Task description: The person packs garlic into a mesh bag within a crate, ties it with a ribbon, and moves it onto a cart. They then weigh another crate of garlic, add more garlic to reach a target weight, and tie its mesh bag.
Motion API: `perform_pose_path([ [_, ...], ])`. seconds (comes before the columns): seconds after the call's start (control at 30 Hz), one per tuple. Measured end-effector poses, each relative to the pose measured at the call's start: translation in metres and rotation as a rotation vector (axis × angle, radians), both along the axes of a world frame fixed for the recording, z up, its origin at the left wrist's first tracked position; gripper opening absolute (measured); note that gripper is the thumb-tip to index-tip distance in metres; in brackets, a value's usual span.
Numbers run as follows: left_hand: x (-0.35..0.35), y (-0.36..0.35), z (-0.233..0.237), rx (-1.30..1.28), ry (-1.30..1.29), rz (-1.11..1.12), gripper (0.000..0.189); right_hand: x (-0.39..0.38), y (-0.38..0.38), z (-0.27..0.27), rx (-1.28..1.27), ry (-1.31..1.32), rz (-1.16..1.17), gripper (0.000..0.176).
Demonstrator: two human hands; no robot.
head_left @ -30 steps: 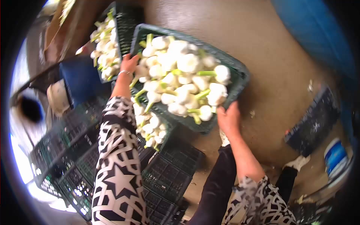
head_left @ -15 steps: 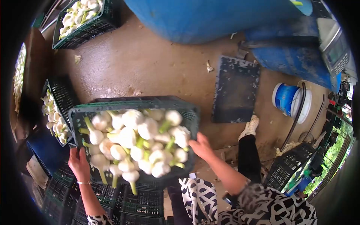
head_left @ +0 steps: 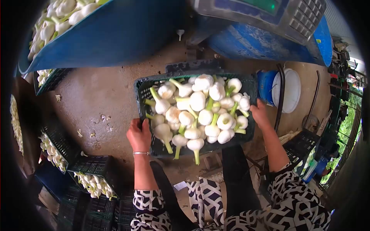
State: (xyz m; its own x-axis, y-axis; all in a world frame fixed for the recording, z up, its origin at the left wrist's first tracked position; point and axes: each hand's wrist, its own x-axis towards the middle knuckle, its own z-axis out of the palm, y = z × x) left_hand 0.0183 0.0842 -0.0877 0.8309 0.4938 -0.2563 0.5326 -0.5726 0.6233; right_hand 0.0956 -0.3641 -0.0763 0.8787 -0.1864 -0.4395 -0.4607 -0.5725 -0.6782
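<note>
A dark green plastic crate (head_left: 248,85) heaped with white garlic bulbs (head_left: 197,101), many with green stem stubs, is held level in front of my legs. My left hand (head_left: 138,136) grips its left end, with a bracelet at the wrist. At the opposite end, my right hand (head_left: 260,114) is closed on the rim. Beyond the crate's far edge shows a strip of the dark scale platform (head_left: 192,66), the rest hidden beneath the crate in this view. The scale's keypad and display unit (head_left: 266,17) stands above it at the top right.
A large blue tub (head_left: 115,42) of garlic fills the upper left. More garlic crates (head_left: 92,165) stand at the left, above stacked dark crates (head_left: 100,211). A blue and white bucket (head_left: 287,90) and a curved black bar (head_left: 280,100) are at the right. Scraps litter the wet floor (head_left: 96,100).
The crate of garlic has moved right and forward in both hands, now overlapping the scale platform. The view has shifted, so the display unit and blue tub appear nearer.
</note>
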Motion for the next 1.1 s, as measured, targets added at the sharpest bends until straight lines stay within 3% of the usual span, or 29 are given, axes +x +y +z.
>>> perform_pose_path([
  [0.1, 0.026, -0.035, -0.011, 0.007, 0.012, 0.035, 0.022, 0.030, -0.034, -0.027, -0.294, 0.029, 0.049, 0.061],
  [0.2, 0.028, -0.049, -0.001, -0.012, 0.138, 0.075, 0.026, 0.037, -0.057, -0.062, -0.192, 0.102, -0.008, 0.057],
  [0.3, 0.006, -0.047, 0.000, -0.058, 0.077, 0.199, 0.042, 0.024, -0.038, -0.013, 0.013, 0.118, -0.076, 0.058],
  [0.37, -0.017, -0.033, 0.009, -0.084, 0.151, 0.218, 0.054, 0.006, -0.040, 0.003, -0.047, -0.058, -0.005, 0.057],
  [0.57, -0.067, -0.047, 0.077, 0.161, 0.076, 0.146, 0.044, -0.047, -0.039, 0.037, -0.042, -0.053, -0.026, 0.052],
  [0.67, -0.080, -0.078, 0.094, 0.278, 0.047, -0.180, 0.046, -0.063, -0.016, 0.063, -0.064, 0.059, 0.023, 0.049],
  [0.83, -0.071, -0.144, 0.101, 0.139, 0.004, -0.591, 0.050, -0.087, 0.010, 0.059, -0.083, 0.057, 0.182, 0.047],
  [0.97, -0.056, -0.182, 0.085, 0.203, 0.002, -0.736, 0.057, -0.084, 0.035, 0.071, -0.101, 0.115, 0.308, 0.046],
  [1.1, -0.048, -0.191, 0.058, 0.293, 0.223, -0.844, 0.059, -0.084, 0.048, 0.071, -0.134, 0.124, 0.399, 0.047],
])
